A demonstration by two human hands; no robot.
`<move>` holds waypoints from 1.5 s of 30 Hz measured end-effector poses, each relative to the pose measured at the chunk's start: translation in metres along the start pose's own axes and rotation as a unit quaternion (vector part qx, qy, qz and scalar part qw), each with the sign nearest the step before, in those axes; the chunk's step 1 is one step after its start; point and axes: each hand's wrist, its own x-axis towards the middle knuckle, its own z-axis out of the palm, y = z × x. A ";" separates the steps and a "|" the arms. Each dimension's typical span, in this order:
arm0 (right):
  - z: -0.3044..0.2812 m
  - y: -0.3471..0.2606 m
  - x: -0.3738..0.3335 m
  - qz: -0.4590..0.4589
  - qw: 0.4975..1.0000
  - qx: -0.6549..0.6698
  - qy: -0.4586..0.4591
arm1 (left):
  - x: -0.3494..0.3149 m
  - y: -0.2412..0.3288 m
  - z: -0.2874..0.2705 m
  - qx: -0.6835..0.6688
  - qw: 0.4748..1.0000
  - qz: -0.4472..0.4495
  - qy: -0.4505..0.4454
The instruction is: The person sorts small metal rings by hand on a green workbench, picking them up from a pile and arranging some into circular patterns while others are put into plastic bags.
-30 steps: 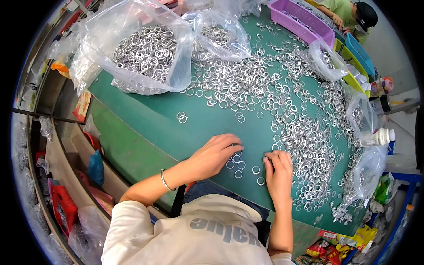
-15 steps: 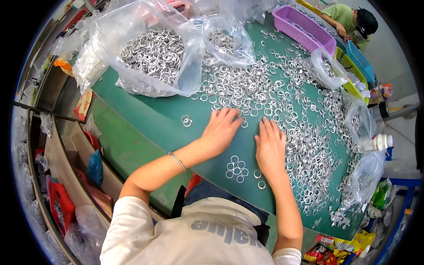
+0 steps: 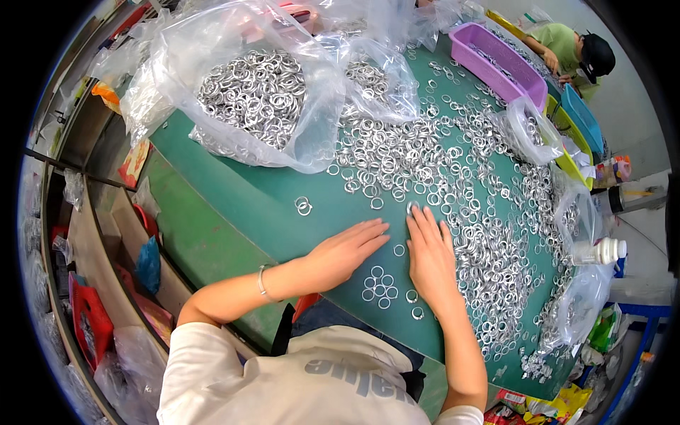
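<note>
Both hands have drawn back toward the body from the ring heap since the earlier frame, and the small cluster of rings now lies between them rather than below them. The left hand (image 3: 345,251) lies palm down on the green table (image 3: 234,212), its fingers extended and held close together, pointing toward the right hand (image 3: 429,258). The right hand is also flat, fingers straight and only slightly parted, their tips touching the near edge of the loose silver rings (image 3: 439,163) spread across the table. Neither hand pinches anything. A small cluster of rings (image 3: 380,289) lies on the table between the two wrists, with a single ring (image 3: 399,250) just beyond it in the gap between the hands. Two linked rings (image 3: 303,206) lie apart, left of the left hand. An open clear plastic bag (image 3: 255,92) full of rings rests at the far left of the table. A purple tray (image 3: 496,60) stands at the far edge, near another person (image 3: 574,53).
</note>
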 end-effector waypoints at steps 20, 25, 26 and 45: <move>-0.001 -0.006 0.016 -0.030 0.998 0.013 0.055 | -0.013 -0.017 -0.021 0.124 0.986 -0.068 0.093; -0.007 -0.014 -0.001 -0.018 0.997 0.079 -0.016 | -0.011 -0.022 -0.029 0.143 0.978 -0.076 0.133; -0.006 -0.012 0.009 -0.027 0.997 0.076 0.005 | -0.006 -0.021 -0.028 0.152 0.978 -0.063 0.129; -0.002 0.012 0.022 0.030 0.999 0.019 -0.013 | -0.012 -0.008 -0.001 -0.035 0.997 -0.009 0.065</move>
